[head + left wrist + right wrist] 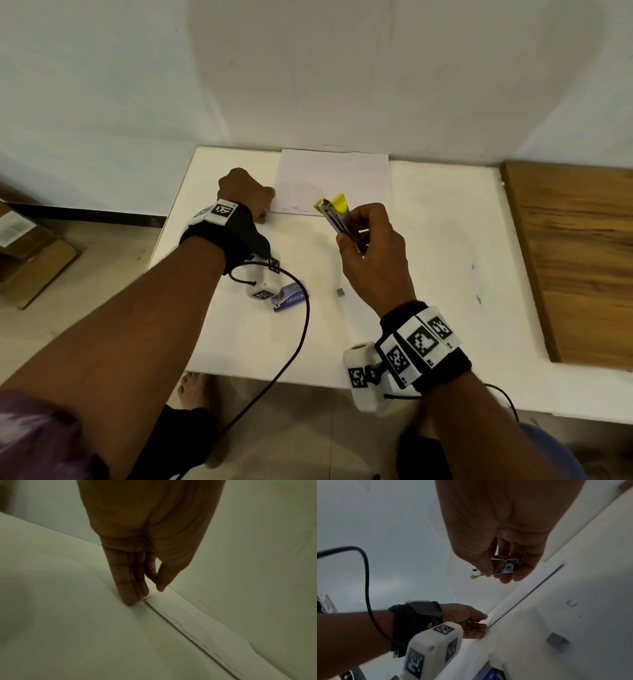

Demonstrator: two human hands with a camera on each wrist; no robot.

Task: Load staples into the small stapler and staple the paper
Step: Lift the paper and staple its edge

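Note:
My right hand (352,229) grips a small stapler (334,212) with a yellow top and a metal rail, held above the table with its nose toward the paper. The same stapler (505,566) shows between thumb and curled fingers in the right wrist view. A white paper (334,181) lies flat at the table's far edge, with several short dark marks along its near edge (193,635). My left hand (145,595) is at the paper's near left corner, straight fingers (132,600) touching the table beside it, thumb tip on the sheet. A short grey staple strip (340,292) lies on the table.
A purple staple box (289,298) lies under my left forearm, near the wrist camera's black cable (301,342). One loose bent staple (571,603) sits on the white table (445,257). A wooden board (575,257) adjoins the table on the right. The wall stands just behind the paper.

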